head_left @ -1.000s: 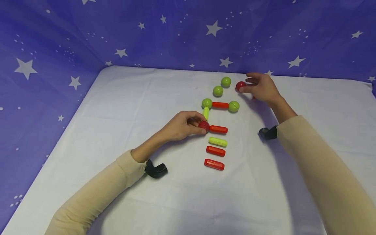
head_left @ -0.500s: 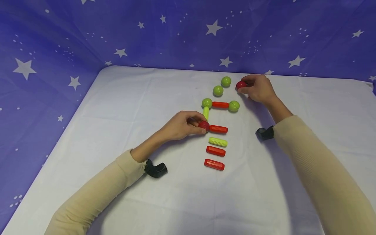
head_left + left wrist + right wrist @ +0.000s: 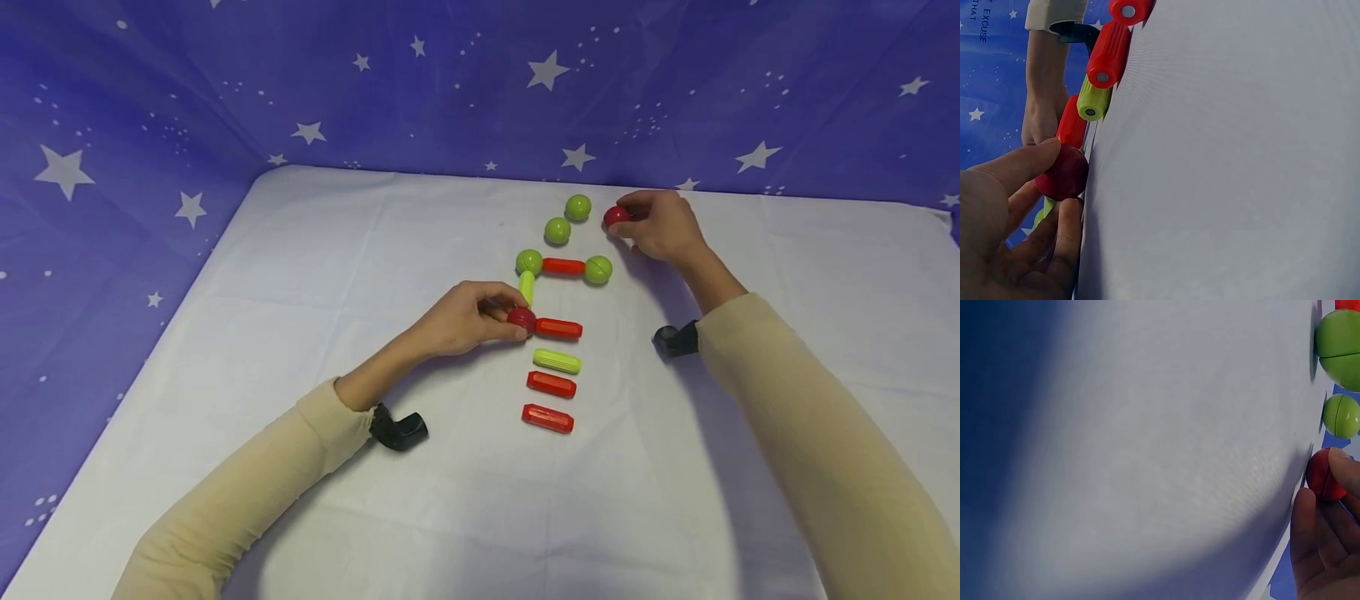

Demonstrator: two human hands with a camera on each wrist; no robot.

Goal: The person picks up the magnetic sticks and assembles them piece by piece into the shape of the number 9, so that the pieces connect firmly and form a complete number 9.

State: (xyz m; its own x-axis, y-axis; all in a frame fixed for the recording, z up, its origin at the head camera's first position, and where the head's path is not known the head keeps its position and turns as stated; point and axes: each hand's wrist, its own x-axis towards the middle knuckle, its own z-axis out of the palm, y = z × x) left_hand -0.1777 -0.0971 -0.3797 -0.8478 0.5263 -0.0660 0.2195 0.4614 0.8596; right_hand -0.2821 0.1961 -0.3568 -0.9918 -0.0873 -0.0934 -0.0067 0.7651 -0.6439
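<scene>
My left hand (image 3: pixel 468 321) pinches a dark red ball (image 3: pixel 1065 175) between thumb and fingers. That ball joins a red rod (image 3: pixel 558 328) on its right and a lime rod (image 3: pixel 527 288) running away from me. The lime rod meets a green ball (image 3: pixel 528 262), which a second red rod (image 3: pixel 563 267) links to another green ball (image 3: pixel 597 269). At the back right, my right hand (image 3: pixel 662 225) grips a second red ball (image 3: pixel 1325 475) with thumb and fingers, low at the tablecloth.
Two loose green balls (image 3: pixel 557 231) lie left of the right hand. Nearer me, a loose lime rod (image 3: pixel 557 361) and two red rods (image 3: pixel 547 418) lie in a column. Black curved pieces (image 3: pixel 399 428) stick out at both cuffs. A starry blue cloth (image 3: pixel 480 100) borders the white table (image 3: pixel 420 517).
My right hand has shifted slightly left and closed its fingers around the red ball at the back. The left hand and the joined pieces have stayed in place.
</scene>
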